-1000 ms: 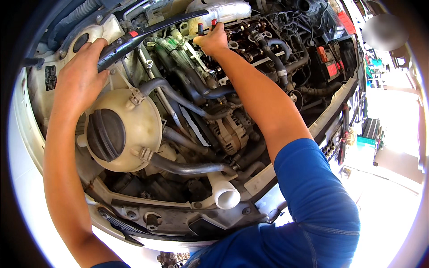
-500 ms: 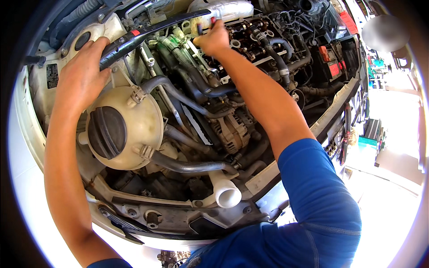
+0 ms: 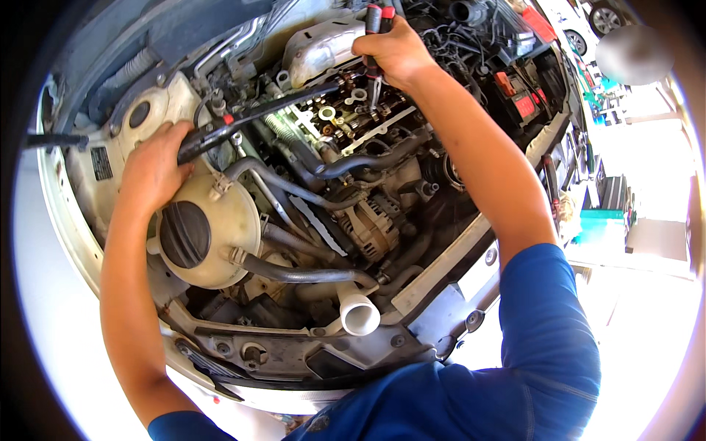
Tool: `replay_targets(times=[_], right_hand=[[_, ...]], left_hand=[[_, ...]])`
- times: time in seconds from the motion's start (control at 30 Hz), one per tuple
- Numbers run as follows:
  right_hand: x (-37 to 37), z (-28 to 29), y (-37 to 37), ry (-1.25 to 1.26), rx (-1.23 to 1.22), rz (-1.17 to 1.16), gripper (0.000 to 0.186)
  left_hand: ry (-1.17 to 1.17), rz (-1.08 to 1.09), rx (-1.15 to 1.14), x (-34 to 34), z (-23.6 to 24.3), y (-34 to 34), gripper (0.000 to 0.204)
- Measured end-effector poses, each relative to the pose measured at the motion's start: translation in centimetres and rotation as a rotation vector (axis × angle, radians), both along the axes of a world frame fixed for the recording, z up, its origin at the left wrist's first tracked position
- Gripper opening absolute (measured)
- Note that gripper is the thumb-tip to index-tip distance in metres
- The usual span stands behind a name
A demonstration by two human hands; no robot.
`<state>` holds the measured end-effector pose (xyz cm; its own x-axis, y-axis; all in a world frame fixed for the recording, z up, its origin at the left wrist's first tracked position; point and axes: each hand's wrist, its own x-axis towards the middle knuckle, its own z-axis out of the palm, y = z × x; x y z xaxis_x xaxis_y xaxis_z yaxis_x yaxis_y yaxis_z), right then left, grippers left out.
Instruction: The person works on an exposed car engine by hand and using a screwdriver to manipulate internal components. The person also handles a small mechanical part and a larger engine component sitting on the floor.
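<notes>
red-and-black pliers [image 3: 373,67] are in ur right hand [image 3: 401,55], fingers wrapped round the handles, nose pointing down over the open engine top [image 3: 346,125]; can't tell if the tips touch or grip anything. ur left hand [image 3: 153,167] is closed round the black bar lamp [image 3: 250,115], which slants past the reservoir [image 3: 232,228] w/ its far end over the engine top. step in hand looks like plier work inside there, lit from ur left. next move prob calls for lining the tips up w/ one small part, a steady wrist, & the lamp angled to keep ur hand's shadow off.

count: 2 hands, both full; 1 pliers, 2 handles; 1 lamp; 1 reservoir w/ 1 black cap [image 3: 185,235]; 1 white filler neck [image 3: 360,316] at the front; 1 alternator [image 3: 373,228] low in the bay; 1 prob battery [image 3: 526,104] w/ red covers, off right. valve parts: too many & small to count.
</notes>
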<state>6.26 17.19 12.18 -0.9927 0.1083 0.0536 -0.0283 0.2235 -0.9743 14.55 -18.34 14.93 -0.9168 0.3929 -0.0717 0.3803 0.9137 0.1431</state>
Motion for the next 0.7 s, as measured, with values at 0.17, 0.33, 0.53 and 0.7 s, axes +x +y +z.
replay_targets(times=[0.17, 0.33, 0.53, 0.7], right_hand=[[6.1, 8.1, 5.8, 0.068, -0.076, 0.063, 0.037], [13.0, 12.6, 11.9, 0.074, -0.267, 0.059, 0.045], [20.5, 15.8, 17.9, 0.056, -0.231, -0.02, 0.048], [24.7, 16.8, 21.2, 0.093, -0.471, -0.115, 0.05]], left_hand=[[-0.049, -0.006, 0.082, 0.0, 2.0, 1.0, 0.051], [-0.15, 0.017, 0.183, -0.3, 2.7, 2.9, 0.05], [-0.352, 0.138, 0.217, 0.5, 5.0, 2.9, 0.044], [-0.467, 0.194, 0.236, 1.7, 7.9, 5.1, 0.041]])
